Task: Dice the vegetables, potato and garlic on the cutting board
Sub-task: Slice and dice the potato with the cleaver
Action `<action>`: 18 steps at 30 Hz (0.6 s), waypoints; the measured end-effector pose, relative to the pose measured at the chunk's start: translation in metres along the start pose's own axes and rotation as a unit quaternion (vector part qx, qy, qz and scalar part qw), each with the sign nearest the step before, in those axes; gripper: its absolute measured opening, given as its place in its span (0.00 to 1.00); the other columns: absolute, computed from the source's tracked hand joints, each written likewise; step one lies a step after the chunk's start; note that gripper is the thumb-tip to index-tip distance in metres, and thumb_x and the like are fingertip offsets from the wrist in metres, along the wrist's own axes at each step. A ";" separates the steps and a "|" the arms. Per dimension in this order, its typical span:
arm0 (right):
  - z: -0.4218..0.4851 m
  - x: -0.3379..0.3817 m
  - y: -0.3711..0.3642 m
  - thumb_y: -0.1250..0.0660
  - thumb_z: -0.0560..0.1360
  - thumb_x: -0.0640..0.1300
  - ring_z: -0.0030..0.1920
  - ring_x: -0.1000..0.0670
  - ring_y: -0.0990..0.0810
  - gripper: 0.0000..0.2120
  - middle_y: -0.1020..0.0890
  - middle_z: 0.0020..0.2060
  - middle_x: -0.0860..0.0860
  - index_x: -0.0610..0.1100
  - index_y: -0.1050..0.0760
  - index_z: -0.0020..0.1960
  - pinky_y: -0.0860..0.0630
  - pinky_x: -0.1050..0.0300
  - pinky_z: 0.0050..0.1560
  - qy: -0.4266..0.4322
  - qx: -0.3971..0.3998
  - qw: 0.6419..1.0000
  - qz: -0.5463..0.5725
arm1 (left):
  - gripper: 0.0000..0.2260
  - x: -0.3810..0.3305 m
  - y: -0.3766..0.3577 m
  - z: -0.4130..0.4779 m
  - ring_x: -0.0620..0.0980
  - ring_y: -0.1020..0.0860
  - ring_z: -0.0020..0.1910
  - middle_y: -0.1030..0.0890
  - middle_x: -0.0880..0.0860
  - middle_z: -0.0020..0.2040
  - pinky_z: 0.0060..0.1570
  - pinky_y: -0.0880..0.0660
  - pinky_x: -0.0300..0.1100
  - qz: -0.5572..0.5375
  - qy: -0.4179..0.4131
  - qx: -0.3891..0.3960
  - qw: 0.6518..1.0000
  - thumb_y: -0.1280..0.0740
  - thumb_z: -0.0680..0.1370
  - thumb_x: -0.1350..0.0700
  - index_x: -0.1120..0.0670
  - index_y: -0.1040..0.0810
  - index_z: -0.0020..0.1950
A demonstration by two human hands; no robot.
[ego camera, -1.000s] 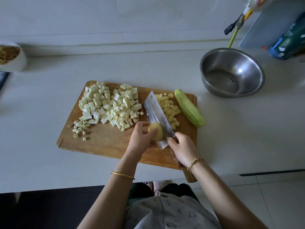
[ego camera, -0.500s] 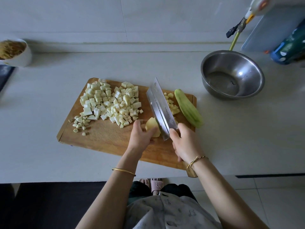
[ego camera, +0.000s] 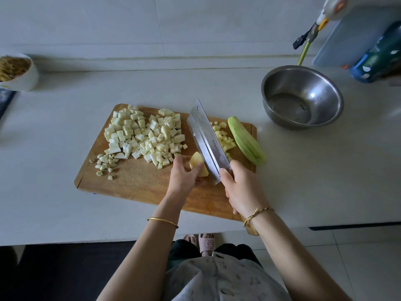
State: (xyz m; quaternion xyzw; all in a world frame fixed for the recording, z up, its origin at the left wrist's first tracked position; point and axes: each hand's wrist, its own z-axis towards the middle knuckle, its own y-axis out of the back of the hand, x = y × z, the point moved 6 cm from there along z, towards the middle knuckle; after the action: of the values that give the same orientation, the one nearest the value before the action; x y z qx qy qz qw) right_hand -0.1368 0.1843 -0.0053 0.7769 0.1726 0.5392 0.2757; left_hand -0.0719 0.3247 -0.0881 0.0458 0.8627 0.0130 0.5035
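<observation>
While your left hand (ego camera: pixel 184 177) gripped the potato piece (ego camera: pixel 196 165) near the front middle of the cutting board (ego camera: pixel 134 183), fingers curled over its near side, your right hand (ego camera: pixel 243 190) was wrapped tight round the handle of the cleaver (ego camera: pixel 208 140). Against a second earlier, you had raised the blade from its low slant and lined it up along the piece's right face. That suggested another slice was coming. Beyond lay the potato cubes (ego camera: pixel 224 137), the uncut green vegetable (ego camera: pixel 246 141), the white cubes (ego camera: pixel 145 135) and the garlic bits (ego camera: pixel 105 164).
</observation>
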 end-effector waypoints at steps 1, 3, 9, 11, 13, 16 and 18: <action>-0.001 0.001 0.000 0.43 0.80 0.48 0.25 0.47 0.35 0.15 0.30 0.29 0.45 0.44 0.41 0.37 0.26 0.47 0.29 0.001 -0.002 1.000 -0.009 | 0.15 0.000 0.000 0.001 0.56 0.19 0.49 0.24 0.58 0.53 0.42 0.18 0.49 0.001 -0.002 0.001 1.000 0.30 0.76 0.56 0.54 0.31 0.59; -0.001 0.002 0.000 0.43 0.80 0.48 0.24 0.47 0.34 0.15 0.29 0.28 0.45 0.45 0.41 0.37 0.26 0.47 0.28 0.001 -0.008 1.000 -0.027 | 0.16 0.000 -0.001 0.002 0.55 0.19 0.49 0.24 0.57 0.54 0.41 0.18 0.47 0.007 -0.004 0.004 1.000 0.30 0.76 0.55 0.54 0.31 0.59; 0.001 0.006 -0.002 0.44 0.81 0.49 0.25 0.46 0.33 0.15 0.27 0.30 0.44 0.42 0.39 0.39 0.24 0.47 0.31 -0.020 0.005 0.999 -0.042 | 0.16 0.000 -0.001 0.005 0.55 0.20 0.50 0.24 0.57 0.54 0.43 0.18 0.51 0.028 -0.011 0.005 1.000 0.30 0.76 0.54 0.55 0.30 0.59; 0.004 0.008 -0.003 0.44 0.80 0.49 0.27 0.45 0.32 0.15 0.27 0.30 0.45 0.43 0.39 0.38 0.23 0.45 0.33 -0.029 0.011 0.998 -0.045 | 0.14 0.000 0.000 0.006 0.56 0.20 0.51 0.24 0.58 0.53 0.44 0.18 0.54 0.031 -0.016 0.006 0.999 0.30 0.76 0.55 0.55 0.30 0.58; 0.007 0.010 -0.005 0.44 0.80 0.49 0.28 0.45 0.31 0.15 0.27 0.30 0.46 0.44 0.39 0.37 0.23 0.44 0.34 -0.039 0.018 0.998 -0.046 | 0.13 0.000 0.000 0.006 0.56 0.20 0.51 0.24 0.57 0.53 0.44 0.19 0.55 0.035 -0.022 0.008 0.999 0.30 0.76 0.55 0.54 0.30 0.56; 0.011 0.014 -0.007 0.44 0.81 0.48 0.27 0.47 0.32 0.16 0.27 0.32 0.46 0.44 0.39 0.36 0.23 0.45 0.35 -0.042 0.027 0.998 -0.048 | 0.12 0.000 0.000 0.006 0.54 0.20 0.48 0.23 0.57 0.52 0.41 0.18 0.48 0.046 -0.033 0.012 0.998 0.31 0.77 0.56 0.55 0.30 0.57; 0.013 0.018 -0.008 0.45 0.81 0.48 0.27 0.48 0.32 0.15 0.27 0.32 0.47 0.45 0.39 0.36 0.24 0.48 0.34 -0.041 0.037 0.997 -0.061 | 0.11 -0.001 0.002 0.006 0.51 0.20 0.43 0.22 0.56 0.49 0.36 0.22 0.39 0.064 -0.049 0.009 0.997 0.32 0.77 0.56 0.55 0.29 0.57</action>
State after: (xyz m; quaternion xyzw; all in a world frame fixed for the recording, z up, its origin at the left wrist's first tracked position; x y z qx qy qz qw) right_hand -0.1183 0.1978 -0.0006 0.7960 0.2280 0.4824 0.2858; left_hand -0.0664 0.3264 -0.0898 0.1059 0.8326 0.0357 0.5425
